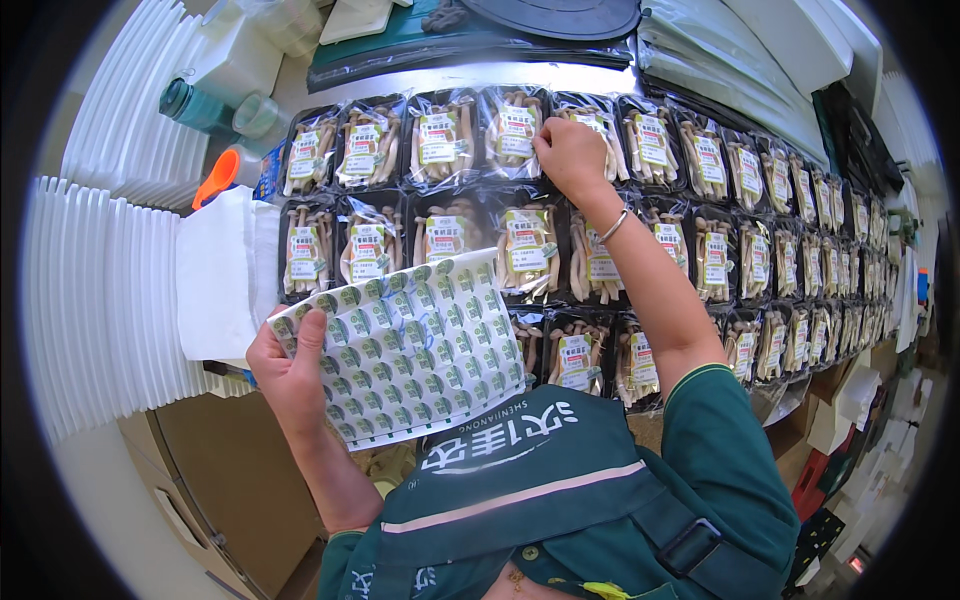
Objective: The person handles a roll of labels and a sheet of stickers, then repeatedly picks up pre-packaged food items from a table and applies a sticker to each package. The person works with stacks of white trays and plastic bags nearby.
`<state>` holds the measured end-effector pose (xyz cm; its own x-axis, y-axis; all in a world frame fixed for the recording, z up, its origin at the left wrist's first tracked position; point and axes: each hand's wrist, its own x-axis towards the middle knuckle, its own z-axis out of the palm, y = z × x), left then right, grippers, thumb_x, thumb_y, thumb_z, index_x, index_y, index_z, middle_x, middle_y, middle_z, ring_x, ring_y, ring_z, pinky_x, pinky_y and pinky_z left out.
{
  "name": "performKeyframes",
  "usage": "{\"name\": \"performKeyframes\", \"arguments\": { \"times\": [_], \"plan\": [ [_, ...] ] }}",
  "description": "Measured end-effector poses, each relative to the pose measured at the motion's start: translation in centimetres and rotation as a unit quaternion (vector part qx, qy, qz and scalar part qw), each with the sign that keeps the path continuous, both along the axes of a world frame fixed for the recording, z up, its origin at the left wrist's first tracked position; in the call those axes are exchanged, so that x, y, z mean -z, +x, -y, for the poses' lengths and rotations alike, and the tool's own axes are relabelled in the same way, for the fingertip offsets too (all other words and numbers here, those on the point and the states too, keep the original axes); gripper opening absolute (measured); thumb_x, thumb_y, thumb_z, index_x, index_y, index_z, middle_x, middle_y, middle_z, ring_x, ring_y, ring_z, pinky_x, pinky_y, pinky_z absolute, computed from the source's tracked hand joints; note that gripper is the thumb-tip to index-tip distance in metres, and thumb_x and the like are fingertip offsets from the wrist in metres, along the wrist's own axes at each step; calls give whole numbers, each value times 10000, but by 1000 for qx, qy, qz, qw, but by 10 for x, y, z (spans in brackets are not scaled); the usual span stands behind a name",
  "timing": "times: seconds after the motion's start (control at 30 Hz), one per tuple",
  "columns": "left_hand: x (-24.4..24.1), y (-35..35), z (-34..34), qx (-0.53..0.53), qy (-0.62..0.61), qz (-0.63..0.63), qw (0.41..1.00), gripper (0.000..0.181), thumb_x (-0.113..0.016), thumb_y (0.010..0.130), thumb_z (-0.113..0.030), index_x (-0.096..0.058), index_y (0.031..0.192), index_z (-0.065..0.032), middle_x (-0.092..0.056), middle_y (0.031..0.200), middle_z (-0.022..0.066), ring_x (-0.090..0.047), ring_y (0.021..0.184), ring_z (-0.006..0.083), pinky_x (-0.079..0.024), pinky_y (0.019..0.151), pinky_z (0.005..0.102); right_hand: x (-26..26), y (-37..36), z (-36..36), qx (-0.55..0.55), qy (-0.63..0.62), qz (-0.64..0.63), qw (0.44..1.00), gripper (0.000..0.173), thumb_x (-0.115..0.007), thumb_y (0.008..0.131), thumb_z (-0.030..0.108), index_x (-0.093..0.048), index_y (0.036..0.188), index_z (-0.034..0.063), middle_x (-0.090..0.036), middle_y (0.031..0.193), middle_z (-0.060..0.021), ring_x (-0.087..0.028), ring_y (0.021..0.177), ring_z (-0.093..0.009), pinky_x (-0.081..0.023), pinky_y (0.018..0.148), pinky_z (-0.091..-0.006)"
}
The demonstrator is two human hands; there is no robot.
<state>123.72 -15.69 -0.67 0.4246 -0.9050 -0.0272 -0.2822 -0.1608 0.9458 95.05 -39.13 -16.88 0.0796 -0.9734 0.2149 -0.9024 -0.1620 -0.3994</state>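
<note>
My left hand [292,360] grips the left edge of a sheet of round green stickers [420,345], thumb on top; blue handwriting marks the sheet. My right hand [571,154], a silver bangle on its wrist, reaches over the back row with thumb and forefinger together at the right side of a wrapped mushroom tray [514,135]. Whether a sticker is between those fingertips cannot be told. Rows of black trays of long-stemmed mushrooms in clear film, each with a white and green label, spread before me. The sheet hides part of the nearer rows.
Stacked white foam trays [112,300] stand at the left beside folded white cloth [217,277]. An orange scoop [217,178], a teal bottle [196,109] and clear plastic cups [259,116] are at the back left. Plastic bags [735,82] lie behind the trays on the right.
</note>
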Motion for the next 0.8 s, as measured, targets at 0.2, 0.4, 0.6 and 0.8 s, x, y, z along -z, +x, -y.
{"name": "performKeyframes", "arguments": {
  "times": [0.2, 0.4, 0.6, 0.8],
  "plan": [
    [-6, -8, 1, 11, -6, 17, 1000, 178, -686, 904, -157, -621, 840, -4, -559, 706, -50, -437, 647, 24, -334, 582, 191, -43, -14, -1, 7, 15, 1, 1000, 238, -724, 754, 309, -670, 770, 78, -694, 782, -115, -675, 742, -310, -529, 685, -404],
    [-6, -9, 2, 21, -24, 10, 999, 180, -676, 912, -159, -616, 834, -8, -547, 702, -52, -432, 647, 24, -329, 582, 190, -27, -93, 9, 67, 50, 287, 954, 126, -712, 707, 117, -679, 801, 40, -679, 744, -55, -637, 676, -162, -508, 651, -296],
    [-1, -21, 9, 52, -24, -4, 998, 186, -683, 909, -172, -616, 858, -6, -551, 726, -52, -435, 657, 23, -337, 596, 190, -9, -96, 0, 55, 48, 283, 956, 116, -698, 706, 105, -669, 798, 40, -682, 736, -86, -649, 671, -193, -513, 661, -312],
    [3, -39, 18, 69, -16, -34, 997, 181, -689, 902, -164, -610, 856, -7, -541, 720, -59, -428, 656, 24, -334, 587, 197, -6, -83, -17, 2, -68, 69, 995, 154, -710, 763, 103, -587, 834, 44, -611, 806, -144, -610, 767, -332, -482, 671, -416]
  ]
}}
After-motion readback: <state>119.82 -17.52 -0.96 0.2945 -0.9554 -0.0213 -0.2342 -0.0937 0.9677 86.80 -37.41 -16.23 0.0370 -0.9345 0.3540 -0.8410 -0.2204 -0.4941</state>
